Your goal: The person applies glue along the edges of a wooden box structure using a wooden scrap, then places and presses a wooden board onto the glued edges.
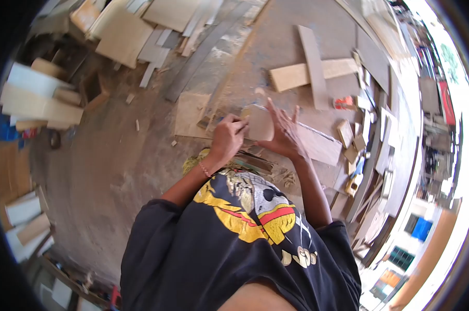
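Note:
A small flat wooden piece with a rounded end (259,122) sits between my two hands over the workbench. My left hand (228,139), with a beaded bracelet at the wrist, is closed in a pinch at the piece's left edge. Whatever is between those fingertips is too small to make out. My right hand (284,133) spans the piece's right side, thumb at the near edge and forefinger at the far edge, its other fingers spread. To the right of that hand lies a flat board (317,145). A thin square panel (192,111) is left of my left hand.
Two crossed planks, one thick (291,76) and one thin (313,67), lie further up the bench. Small wood blocks (345,132) and a red-orange item (343,103) are at the right. Stacked panels (124,41) and offcuts cover the floor at upper left.

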{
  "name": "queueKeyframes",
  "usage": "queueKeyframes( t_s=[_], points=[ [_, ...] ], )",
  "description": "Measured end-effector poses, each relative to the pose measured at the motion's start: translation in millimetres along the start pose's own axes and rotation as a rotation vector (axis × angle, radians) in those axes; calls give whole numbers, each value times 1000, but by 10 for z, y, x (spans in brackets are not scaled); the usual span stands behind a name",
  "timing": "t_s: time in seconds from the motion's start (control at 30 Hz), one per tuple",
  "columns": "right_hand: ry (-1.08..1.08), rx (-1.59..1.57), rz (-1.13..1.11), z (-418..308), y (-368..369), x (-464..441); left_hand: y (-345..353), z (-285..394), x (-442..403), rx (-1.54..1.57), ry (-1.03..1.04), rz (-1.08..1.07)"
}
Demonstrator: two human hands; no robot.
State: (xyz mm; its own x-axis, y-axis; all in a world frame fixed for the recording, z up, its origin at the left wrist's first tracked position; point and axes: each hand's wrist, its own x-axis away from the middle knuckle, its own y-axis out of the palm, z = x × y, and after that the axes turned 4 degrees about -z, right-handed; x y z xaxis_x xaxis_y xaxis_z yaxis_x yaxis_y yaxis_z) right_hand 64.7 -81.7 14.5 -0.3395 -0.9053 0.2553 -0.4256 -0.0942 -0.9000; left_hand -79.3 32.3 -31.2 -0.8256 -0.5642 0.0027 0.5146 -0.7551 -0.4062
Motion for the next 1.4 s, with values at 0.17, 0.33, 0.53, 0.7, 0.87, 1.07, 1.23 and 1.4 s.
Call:
queueKeyframes(
  t_s=[0.17, 0.33, 0.53, 0.7, 0.87, 1.07, 1.23, 1.4],
  points=[
    [9, -10, 49, 12, 49, 12, -42, -33, -43, -32, 60, -39],
    [-84, -38, 147, 85, 153, 20, -82, -25, -69, -58, 62, -103],
    [-1, -86, 11, 81, 79, 24, -116, 77, -89, 35, -94, -204],
    [0, -116, 121, 117, 110, 165, -114, 11, -165, 21, -148, -185],
    [106, -86, 210, 279, 3, 417, -159, 395, -300, -437, 266, -298],
    [199, -6, 222, 615, 37, 687, 267, 588, -530, -922, 540, -620],
    [192, -33, 127, 609, -3, 665, 320, 663, -673, -956, 372, -826],
    [176, 6, 138, 616, 43, 630, 303, 629, -676, -896, 415, -793]
  ],
)
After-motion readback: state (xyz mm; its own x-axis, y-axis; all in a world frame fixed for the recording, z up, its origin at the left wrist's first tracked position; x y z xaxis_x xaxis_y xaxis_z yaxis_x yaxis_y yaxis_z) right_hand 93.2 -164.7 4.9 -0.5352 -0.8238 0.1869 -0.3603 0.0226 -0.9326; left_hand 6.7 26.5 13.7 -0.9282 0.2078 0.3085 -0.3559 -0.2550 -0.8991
